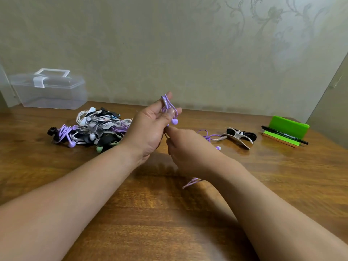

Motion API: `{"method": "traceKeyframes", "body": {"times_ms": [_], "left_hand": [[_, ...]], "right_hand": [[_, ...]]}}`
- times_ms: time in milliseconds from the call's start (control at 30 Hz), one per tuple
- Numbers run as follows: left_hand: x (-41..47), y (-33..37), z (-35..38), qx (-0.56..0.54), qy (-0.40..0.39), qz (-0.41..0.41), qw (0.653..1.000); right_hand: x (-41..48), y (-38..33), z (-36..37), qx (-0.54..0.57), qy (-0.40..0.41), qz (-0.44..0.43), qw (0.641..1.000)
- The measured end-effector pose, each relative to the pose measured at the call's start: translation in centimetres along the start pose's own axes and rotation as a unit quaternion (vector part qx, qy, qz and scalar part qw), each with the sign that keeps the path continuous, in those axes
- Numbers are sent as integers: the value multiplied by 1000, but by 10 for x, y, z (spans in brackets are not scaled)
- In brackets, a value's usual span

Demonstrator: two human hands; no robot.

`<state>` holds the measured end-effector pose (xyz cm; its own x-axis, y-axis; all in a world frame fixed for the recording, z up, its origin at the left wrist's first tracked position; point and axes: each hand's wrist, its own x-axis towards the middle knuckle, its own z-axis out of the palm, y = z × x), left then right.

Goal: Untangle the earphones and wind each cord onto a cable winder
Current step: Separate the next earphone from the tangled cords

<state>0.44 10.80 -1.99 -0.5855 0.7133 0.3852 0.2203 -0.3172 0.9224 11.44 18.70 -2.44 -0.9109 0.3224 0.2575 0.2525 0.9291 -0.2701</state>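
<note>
My left hand (150,127) is raised above the table's middle and holds a cable winder wrapped with purple earphone cord (170,106) between thumb and fingers; a purple earbud (174,121) hangs from it. Just below, my right hand (186,147) pinches the same cord. More of this purple cord (209,136) trails on the table to the right, and a loop (192,182) shows under my right wrist. A pile of wound earphones (94,129) lies to the left. One cable winder with black cord (241,136) lies to the right.
A clear plastic box (49,91) with a handle stands at the back left against the wall. At the far right, a green holder (288,127) rests on the wooden table (150,213), with a black marker (284,137) in front of it.
</note>
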Motion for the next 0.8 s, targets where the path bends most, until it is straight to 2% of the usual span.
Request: {"method": "traceKeyframes", "body": {"times_ms": [67, 167, 333, 400, 500, 633, 800], "left_hand": [[3, -5, -5, 42, 11, 21, 999], [5, -6, -9, 80, 20, 29, 996], [6, -5, -12, 131, -48, 47, 989], [4, -3, -13, 140, -96, 48, 984], [0, 5, -15, 151, -157, 17, 976], [0, 7, -23, 215, -146, 35, 965], [-4, 7, -23, 285, -207, 6, 936]], "right_hand": [[0, -1, -4, -11, 49, -31, 998], [-4, -5, -8, 49, 124, -69, 989], [-3, 16, -27, 120, 162, 36, 979], [-6, 28, -39, 181, 160, 58, 969], [-9, 32, -45, 214, 141, 48, 965], [-10, 27, -43, 180, 104, 14, 978], [-12, 25, -46, 180, 83, -7, 980]]}}
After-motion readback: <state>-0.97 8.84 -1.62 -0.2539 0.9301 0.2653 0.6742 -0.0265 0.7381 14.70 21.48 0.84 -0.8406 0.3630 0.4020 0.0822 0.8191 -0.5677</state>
